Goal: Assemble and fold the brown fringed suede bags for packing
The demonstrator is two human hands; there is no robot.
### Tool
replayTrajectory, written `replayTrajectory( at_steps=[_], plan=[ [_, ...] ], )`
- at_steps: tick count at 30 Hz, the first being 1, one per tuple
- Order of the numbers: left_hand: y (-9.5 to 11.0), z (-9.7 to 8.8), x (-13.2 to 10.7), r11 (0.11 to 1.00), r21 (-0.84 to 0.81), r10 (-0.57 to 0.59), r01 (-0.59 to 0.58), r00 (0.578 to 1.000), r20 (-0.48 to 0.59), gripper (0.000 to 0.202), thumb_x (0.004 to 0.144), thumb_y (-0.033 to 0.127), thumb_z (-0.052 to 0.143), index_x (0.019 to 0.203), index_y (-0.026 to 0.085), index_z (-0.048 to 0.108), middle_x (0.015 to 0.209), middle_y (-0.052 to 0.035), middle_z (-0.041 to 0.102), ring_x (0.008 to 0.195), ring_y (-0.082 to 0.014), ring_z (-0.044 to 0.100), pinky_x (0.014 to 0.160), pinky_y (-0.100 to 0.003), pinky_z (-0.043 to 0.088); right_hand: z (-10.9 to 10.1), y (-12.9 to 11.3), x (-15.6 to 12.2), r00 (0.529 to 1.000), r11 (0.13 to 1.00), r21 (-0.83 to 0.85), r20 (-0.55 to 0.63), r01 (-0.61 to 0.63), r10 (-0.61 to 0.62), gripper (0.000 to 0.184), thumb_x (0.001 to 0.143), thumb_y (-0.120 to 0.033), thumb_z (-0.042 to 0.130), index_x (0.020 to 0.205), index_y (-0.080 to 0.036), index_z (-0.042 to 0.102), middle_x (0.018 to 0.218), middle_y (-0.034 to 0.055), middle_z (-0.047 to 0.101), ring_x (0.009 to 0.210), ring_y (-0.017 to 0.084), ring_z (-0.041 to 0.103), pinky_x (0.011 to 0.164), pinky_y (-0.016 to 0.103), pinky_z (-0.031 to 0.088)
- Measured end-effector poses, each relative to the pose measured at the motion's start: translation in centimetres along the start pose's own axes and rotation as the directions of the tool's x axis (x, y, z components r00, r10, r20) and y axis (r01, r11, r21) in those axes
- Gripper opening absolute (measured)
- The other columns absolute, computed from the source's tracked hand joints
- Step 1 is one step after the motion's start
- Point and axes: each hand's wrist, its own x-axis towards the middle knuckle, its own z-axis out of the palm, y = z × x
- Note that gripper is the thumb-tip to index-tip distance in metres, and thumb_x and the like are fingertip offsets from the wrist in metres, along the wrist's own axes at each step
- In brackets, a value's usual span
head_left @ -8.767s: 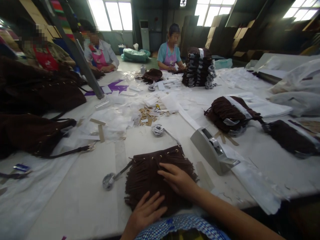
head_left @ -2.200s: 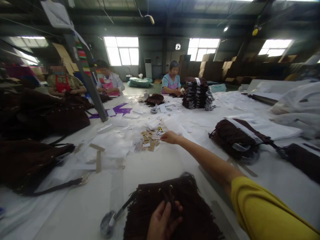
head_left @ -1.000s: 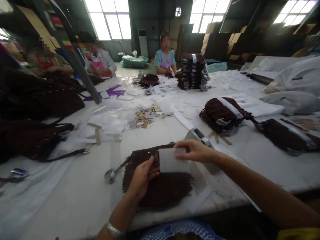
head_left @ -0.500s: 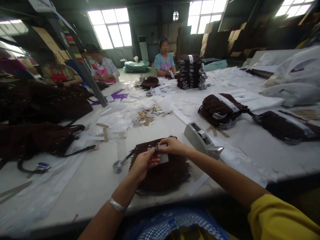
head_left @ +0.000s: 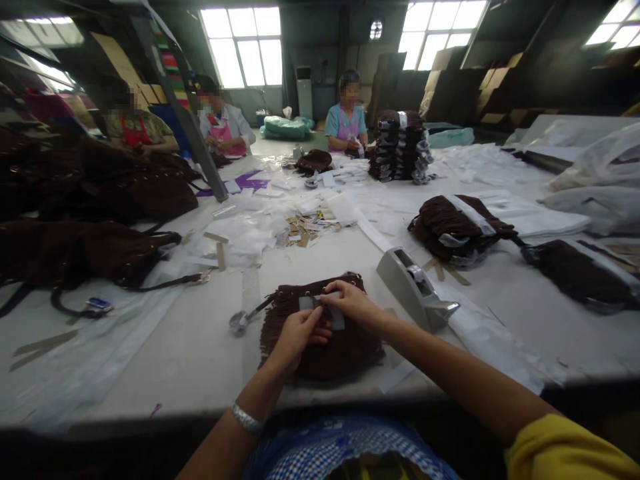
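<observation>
1. Fingers (head_left: 323, 331) of my left hand (head_left: 295, 335) and right hand (head_left: 354, 304): both directly over the brown fringed bag (head_left: 345, 357), which lies flat on the table (head_left: 175, 373) right in front of me.
2. Tips meet in the bag's upper half, just below its row of eyelets (head_left: 309, 293).
3. Left: thumb and forefinger pinched on the dark tie (head_left: 316, 302); other fingers loosely curled above the bag's front.
4. Right: thumb and forefinger brought together on the same tie, right beside the left tips. Exact hold too small to tell.
5. White card (head_left: 338, 321) on the bag's front, partly covered by my fingers.
6. Wrapped strap end (head_left: 239, 323) on the table, just left of the bag; strap runs to the bag's upper left corner.
7. Tape dispenser (head_left: 417, 288) right of the bag, apart from it, near my right forearm. Paper strip (head_left: 397, 376) by the bag's lower right corner.
8. Past the bag: pile of tags (head_left: 300, 230), then a tall bag stack (head_left: 399, 150).
9. Far side: person in blue top (head_left: 345, 123), both hands in front.
</observation>
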Motion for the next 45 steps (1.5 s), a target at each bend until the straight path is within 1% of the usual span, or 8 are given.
replayTrajectory(
  at_steps=[3,7,9,14,22,29,36,45],
  plan=[
    [0.0,-1.0,-0.2,0.998,0.063,0.014,-0.013,1.0,-0.009,0.043,0.082,0.052,0.066,0.082,0.009,0.067,0.074,-0.0104,0.07,0.057,-0.0156,0.067,0.049,-0.021,0.053,0.2,0.1,-0.2,0.999,1.0,0.004,-0.036,-0.005,0.005,0.039,0.068,-0.042,0.079,0.094,-0.02,0.059,0.065,-0.0046,0.058,0.056,0.012,0.052,0.05,0.021,0.039],
    [0.6,-3.0,-1.2,0.952,0.23,0.26,-0.2,0.926,-0.274,0.043,0.078,0.055,0.07,0.091,0.015,0.068,0.075,-0.0062,0.068,0.061,-0.016,0.065,0.049,-0.021,0.052,0.1,0.0,-0.6,0.998,0.992,0.115,0.003,-0.057,0.057,0.046,0.065,-0.048,0.08,0.094,-0.021,0.057,0.067,-0.0044,0.059,0.053,0.012,0.052,0.047,0.021,0.037],
    [1.0,-3.4,-1.8,0.955,0.213,0.27,-0.208,0.906,-0.327,0.044,0.075,0.054,0.073,0.097,0.016,0.067,0.084,-0.0072,0.069,0.073,-0.0185,0.067,0.053,-0.022,0.054,0.0,-0.3,-0.9,0.997,0.986,0.148,0.02,-0.074,0.072,0.048,0.063,-0.049,0.081,0.093,-0.021,0.056,0.068,-0.004,0.06,0.054,0.012,0.052,0.047,0.021,0.037],
    [1.7,-1.1,-2.0,0.999,-0.036,-0.021,0.018,0.994,-0.103,0.049,0.079,0.055,0.069,0.104,0.012,0.067,0.097,-0.0119,0.07,0.083,-0.021,0.066,0.06,-0.027,0.056,0.1,-0.8,-1.7,0.996,0.978,0.188,0.052,-0.085,0.076,0.05,0.062,-0.05,0.082,0.092,-0.02,0.055,0.069,-0.0029,0.061,0.055,0.012,0.053,0.048,0.021,0.038],
    [-0.6,1.0,-1.6,0.979,-0.01,0.193,-0.202,0.948,-0.255,0.044,0.076,0.047,0.075,0.102,0.012,0.07,0.093,-0.0079,0.073,0.081,-0.0191,0.066,0.072,-0.026,0.052,0.4,0.3,-3.3,0.998,0.997,0.052,0.004,0.062,-0.062,0.039,0.071,-0.046,0.078,0.095,-0.023,0.058,0.073,-0.0015,0.064,0.065,0.018,0.061,0.056,0.025,0.047],
    [-1.3,0.6,-1.9,0.971,-0.006,0.223,-0.238,0.917,-0.331,0.04,0.075,0.042,0.077,0.1,0.012,0.071,0.096,-0.0084,0.074,0.086,-0.0201,0.066,0.078,-0.027,0.051,0.5,0.6,-5.2,0.985,0.845,0.514,0.152,-0.146,0.078,0.037,0.082,-0.056,0.067,0.094,-0.021,0.063,0.095,0.0078,0.069,0.088,0.021,0.068,0.078,0.035,0.058],
    [-1.5,0.5,-2.2,0.965,0.118,0.261,-0.235,0.913,-0.313,0.033,0.079,0.042,0.072,0.096,0.014,0.069,0.088,-0.0051,0.072,0.079,-0.0191,0.064,0.071,-0.026,0.05,0.6,1.4,-4.4,0.989,0.983,0.163,0.14,-0.08,0.058,0.038,0.074,-0.046,0.075,0.096,-0.016,0.072,0.071,0.0029,0.068,0.051,0.013,0.061,0.047,0.023,0.05],
    [-1.6,-0.1,-2.5,0.774,0.58,0.54,-0.254,0.744,-0.394,0.014,0.084,0.032,0.065,0.086,0.019,0.068,0.083,-0.0028,0.067,0.081,-0.0195,0.061,0.077,-0.028,0.045,3.8,0.9,-5.2,0.998,0.975,0.218,0.063,-0.044,0.031,0.037,0.077,-0.047,0.071,0.098,-0.017,0.064,0.071,0.0014,0.067,0.051,0.016,0.065,0.047,0.026,0.056]
  ],
)
